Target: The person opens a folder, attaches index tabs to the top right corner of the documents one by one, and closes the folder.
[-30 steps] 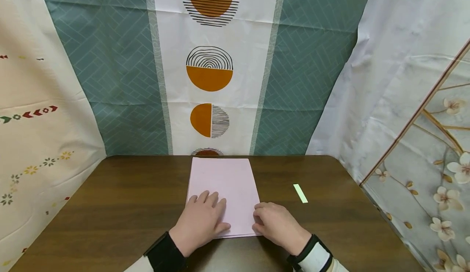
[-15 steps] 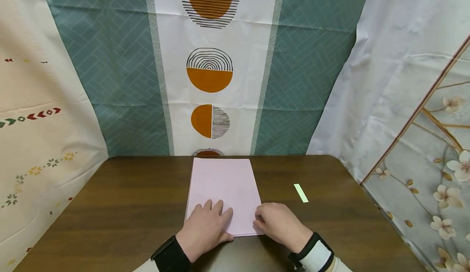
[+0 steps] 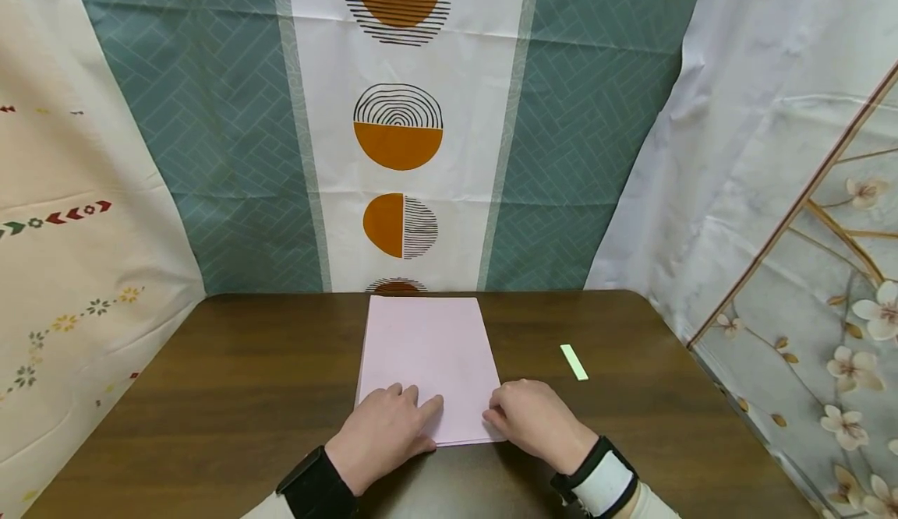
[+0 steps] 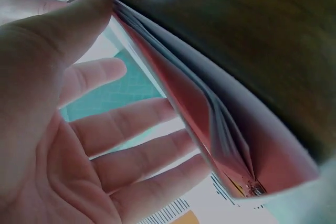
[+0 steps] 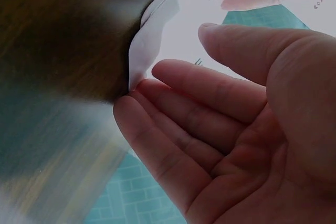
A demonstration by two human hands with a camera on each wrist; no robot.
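Pink stack: the pink stack of paper (image 3: 428, 347) lies on the tabletop (image 3: 281, 371), in front of the person, with its far end near the far edge of the tabletop. The top surface looks plain.
Left hand: the left hand (image 3: 384, 432) rests on the near left part of the stack. Its fingers are spread and almost straight, not closed around anything. In the left wrist view, the thumb touches the edge of the stack.
Right hand: the right hand (image 3: 536, 418) is at the near right corner of the stack. Its fingers are loosely bent and touch the paper edge; in the right wrist view the thumb stands apart from the other fingertips.
Layers: from the left wrist, several pale sheets (image 4: 220, 124) are seen between reddish-pink faces, with gaps among them. A small shiny part (image 4: 256, 188) is at one end, too blurred to name.
Green strip: a pale green strip (image 3: 574, 362) lies on the tabletop, to the right of the stack and well apart from it.
Wrists: a black band (image 3: 317, 488) is on the left wrist, a black and white band (image 3: 605, 484) on the right.
Cloths: behind the tabletop hangs a teal and white cloth (image 3: 477, 153) with orange circles.
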